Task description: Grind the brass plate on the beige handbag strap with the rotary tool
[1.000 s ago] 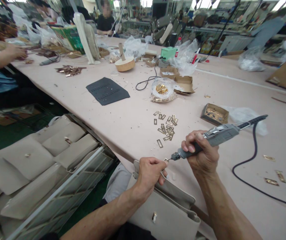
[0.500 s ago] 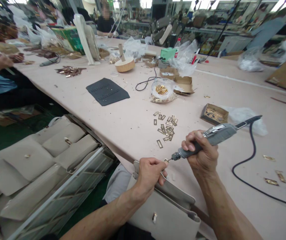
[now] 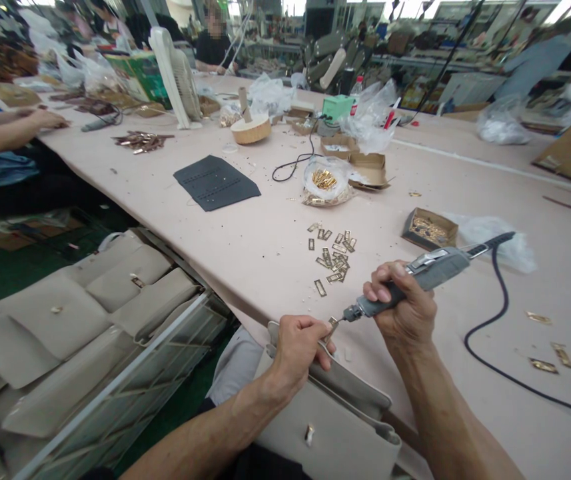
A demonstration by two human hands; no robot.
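My right hand [image 3: 408,303] is wrapped round a grey corded electric screwdriver [image 3: 438,270], its bit pointing left. The bit's tip meets or almost meets a small gold-coloured metal plate [image 3: 333,323]. My left hand [image 3: 300,347] is closed in a pinch on that plate, at the flap edge of a beige bag [image 3: 332,427]. The bag rests in front of me against the table edge, a small metal fitting [image 3: 309,435] on its front. My fingers hide part of the plate and flap. Beyond my hands lie several loose rectangular metal frames [image 3: 336,259] in a pile.
A small box of metal parts [image 3: 429,228] stands beyond the screwdriver; its cord [image 3: 502,307] runs right. Behind the frames is a plastic bag of gold pieces [image 3: 325,180]. Left lie a dark sheet [image 3: 216,183] and a cart of beige bags [image 3: 90,300]. A co-worker's arm [image 3: 10,137] reaches in.
The metal plate now stands more upright at my left fingertips and shows more. The screwdriver's rear end has shifted slightly left. At far left the co-worker's arm has extended further over the table.
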